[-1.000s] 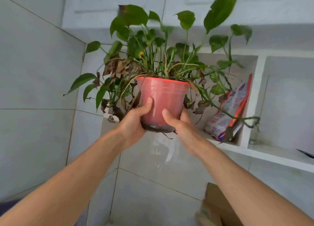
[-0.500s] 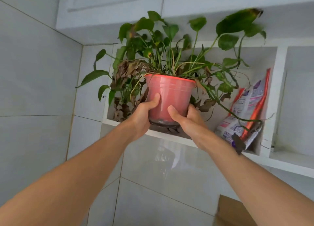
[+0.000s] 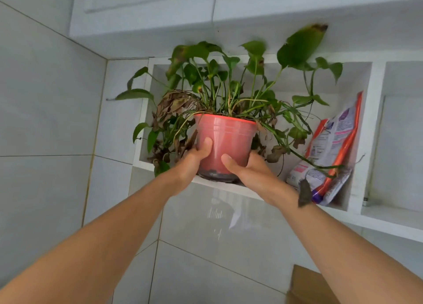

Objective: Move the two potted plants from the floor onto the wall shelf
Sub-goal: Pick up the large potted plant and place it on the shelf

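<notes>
1. Tiled wall [image 3: 45,125]: grey-white tiles fill the left and lower field of view; white cabinet doors [image 3: 142,4] sit above.
2. Wall shelf [image 3: 229,188]: a white recessed unit divided into compartments. The left compartment contains the items listed below.
3. Potted plant [image 3: 225,143]: a red plastic pot, upright, with green leaves above the rim and dry brown leaves hanging on its left side. The pot base is at the front edge of the left compartment; whether it rests on the ledge cannot be determined. A long trailing stem extends right, across the bag.
4. Bag [image 3: 332,148]: a printed orange-and-white packet leaning against the right wall of the same compartment (just beside the foliage).
5. Left hand [image 3: 194,164]: grasps the pot's lower left side, thumb pressed on the front face.
6. Right hand [image 3: 249,173]: grasps the lower right side, thumb on the front; the remaining fingers are hidden behind the pot.
7. Cardboard box [image 3: 309,285]: a brown corner at the bottom right.
</notes>
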Action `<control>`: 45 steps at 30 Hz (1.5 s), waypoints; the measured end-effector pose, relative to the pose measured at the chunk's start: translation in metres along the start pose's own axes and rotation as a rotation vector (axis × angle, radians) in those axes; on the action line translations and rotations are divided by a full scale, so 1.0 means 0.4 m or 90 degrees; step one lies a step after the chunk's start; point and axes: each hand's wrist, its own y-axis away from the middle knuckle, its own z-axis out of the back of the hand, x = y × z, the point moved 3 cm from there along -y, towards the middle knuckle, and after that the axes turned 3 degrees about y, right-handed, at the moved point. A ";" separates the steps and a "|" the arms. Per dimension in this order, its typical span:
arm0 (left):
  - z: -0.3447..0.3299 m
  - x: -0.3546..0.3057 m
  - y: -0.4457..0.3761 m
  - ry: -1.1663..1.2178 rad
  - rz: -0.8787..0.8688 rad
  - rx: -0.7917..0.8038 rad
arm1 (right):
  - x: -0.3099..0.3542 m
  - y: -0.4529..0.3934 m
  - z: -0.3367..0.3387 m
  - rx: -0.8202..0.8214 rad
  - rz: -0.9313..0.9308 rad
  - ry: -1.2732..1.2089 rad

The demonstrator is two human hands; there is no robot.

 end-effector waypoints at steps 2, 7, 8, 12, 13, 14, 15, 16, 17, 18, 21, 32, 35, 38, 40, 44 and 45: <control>0.001 -0.002 0.001 -0.068 0.010 -0.023 | 0.002 0.003 0.003 -0.002 0.001 0.015; 0.000 -0.028 0.035 -0.328 -0.114 -0.214 | -0.003 0.036 0.008 -0.117 0.058 0.083; -0.007 -0.035 0.046 -0.329 -0.152 -0.239 | -0.006 0.047 0.010 -0.162 0.071 0.097; -0.034 -0.036 0.057 -0.373 -0.180 -0.241 | -0.009 0.078 0.000 -0.194 0.131 0.181; -0.035 -0.036 0.054 -0.382 -0.173 -0.241 | -0.010 0.079 -0.002 -0.185 0.141 0.218; -0.037 -0.035 0.051 -0.388 -0.167 -0.241 | -0.011 0.078 -0.003 -0.180 0.147 0.253; -0.038 -0.034 0.049 -0.395 -0.163 -0.237 | -0.014 0.077 -0.003 -0.176 0.150 0.276; -0.040 -0.033 0.047 -0.402 -0.161 -0.233 | -0.015 0.076 -0.004 -0.172 0.150 0.288; -0.042 -0.031 0.046 -0.405 -0.160 -0.233 | -0.015 0.074 -0.005 -0.166 0.148 0.294; -0.043 -0.030 0.047 -0.404 -0.162 -0.237 | -0.014 0.072 -0.007 -0.158 0.145 0.298; -0.038 -0.030 0.044 -0.399 -0.164 -0.239 | -0.009 0.063 -0.008 -0.141 0.135 0.307; 0.049 -0.024 -0.003 -0.414 -0.106 -0.227 | 0.023 -0.022 -0.064 0.008 0.078 0.361; 0.077 -0.019 -0.021 -0.426 -0.085 -0.227 | 0.026 -0.044 -0.094 0.032 0.084 0.416; 0.114 -0.003 -0.054 -0.457 -0.051 -0.238 | 0.035 -0.065 -0.119 0.056 0.082 0.444; 0.137 0.004 -0.070 -0.477 -0.039 -0.247 | 0.037 -0.078 -0.136 0.083 0.074 0.449; 0.164 0.020 -0.091 -0.488 -0.032 -0.267 | 0.037 -0.108 -0.172 0.097 0.058 0.479; 0.169 0.026 -0.096 -0.490 -0.033 -0.273 | 0.037 -0.116 -0.180 0.093 0.054 0.487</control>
